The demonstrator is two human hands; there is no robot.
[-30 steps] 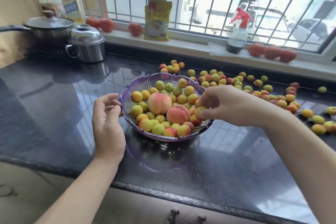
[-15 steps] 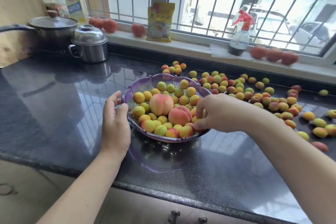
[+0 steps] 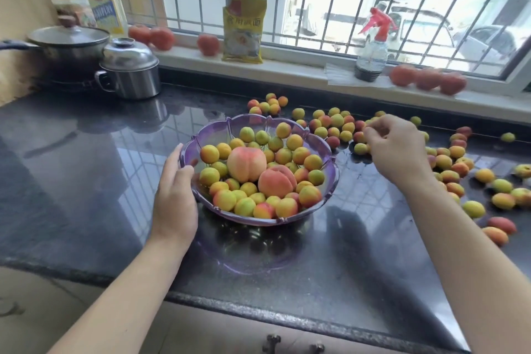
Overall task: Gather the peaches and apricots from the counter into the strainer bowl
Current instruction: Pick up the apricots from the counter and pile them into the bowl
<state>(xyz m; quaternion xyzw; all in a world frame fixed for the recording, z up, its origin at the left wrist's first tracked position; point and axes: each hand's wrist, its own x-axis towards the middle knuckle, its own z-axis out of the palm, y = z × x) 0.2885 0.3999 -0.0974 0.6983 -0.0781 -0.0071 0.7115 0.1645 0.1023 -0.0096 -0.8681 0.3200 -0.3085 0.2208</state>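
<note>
- Apricots (image 3: pixel 330 129) lie scattered on the dark counter (image 3: pixel 86 169) to the right of and behind the purple strainer bowl (image 3: pixel 330 178), which already holds many apricots and two peaches (image 3: pixel 247 164).
- Right hand (image 3: pixel 396 149) hangs over the loose fruit just right of the bowl, fingers curled down among the apricots; whether they grip one I cannot tell.
- Left hand (image 3: pixel 175 192) rests against the bowl's left rim, fingers nearly straight.
- Tomatoes (image 3: pixel 428 80) sit on the windowsill.
</note>
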